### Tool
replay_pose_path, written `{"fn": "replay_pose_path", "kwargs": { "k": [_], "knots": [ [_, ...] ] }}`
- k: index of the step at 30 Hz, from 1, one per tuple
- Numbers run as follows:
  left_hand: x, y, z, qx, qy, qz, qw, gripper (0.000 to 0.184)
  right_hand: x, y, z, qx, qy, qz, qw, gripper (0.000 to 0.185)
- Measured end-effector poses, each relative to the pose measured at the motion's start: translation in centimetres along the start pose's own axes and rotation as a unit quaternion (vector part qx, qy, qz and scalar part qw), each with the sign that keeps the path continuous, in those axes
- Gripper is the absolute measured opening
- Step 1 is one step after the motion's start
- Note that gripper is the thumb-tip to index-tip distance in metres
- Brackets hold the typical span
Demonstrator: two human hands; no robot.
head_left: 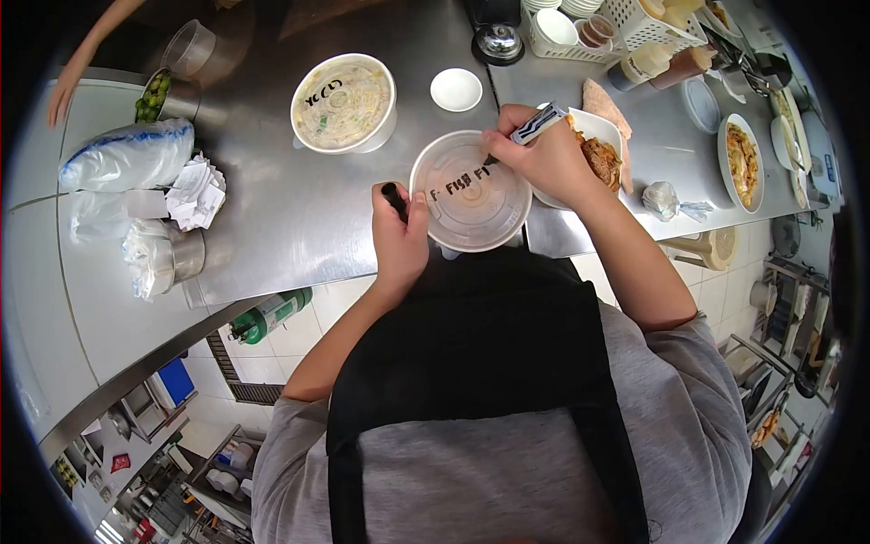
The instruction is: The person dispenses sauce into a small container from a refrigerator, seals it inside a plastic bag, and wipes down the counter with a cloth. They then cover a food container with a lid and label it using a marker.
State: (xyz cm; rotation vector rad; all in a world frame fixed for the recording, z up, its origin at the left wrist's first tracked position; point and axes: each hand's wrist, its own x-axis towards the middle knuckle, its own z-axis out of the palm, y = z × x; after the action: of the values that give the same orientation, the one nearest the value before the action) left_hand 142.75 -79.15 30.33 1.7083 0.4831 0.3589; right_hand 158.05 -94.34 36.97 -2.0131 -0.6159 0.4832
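Note:
My right hand point(544, 156) holds a marker point(538, 123), its tip on a round translucent lid point(471, 213) that bears black handwriting. In my left hand point(401, 238) is the black marker cap point(393, 197), and that hand's fingers also touch the lid's left edge. Up and to the left stands a lidded round container point(344, 104) with black writing on top. A small white dish point(456, 90) lies above the lid. Partly behind my right hand is a white bowl point(616, 133) of browned food.
At the left are plastic bags point(127, 156), crumpled white paper point(195, 192) and a metal pot of green fruit point(154, 97). Another person's hand point(62, 98) shows at upper left. An oval dish of food point(743, 163), sauce bottles point(642, 65) and a bell point(497, 43) stand to the right.

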Motion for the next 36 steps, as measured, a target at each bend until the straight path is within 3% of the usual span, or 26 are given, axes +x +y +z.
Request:
{"fn": "replay_pose_path", "kwargs": {
  "k": [36],
  "knots": [
    [0.1,0.0,-0.1,-0.005,-0.006,-0.013,1.000,0.011,0.5,0.0,-0.8,-0.034,0.025,-0.008,0.999,0.025]
  ]
}}
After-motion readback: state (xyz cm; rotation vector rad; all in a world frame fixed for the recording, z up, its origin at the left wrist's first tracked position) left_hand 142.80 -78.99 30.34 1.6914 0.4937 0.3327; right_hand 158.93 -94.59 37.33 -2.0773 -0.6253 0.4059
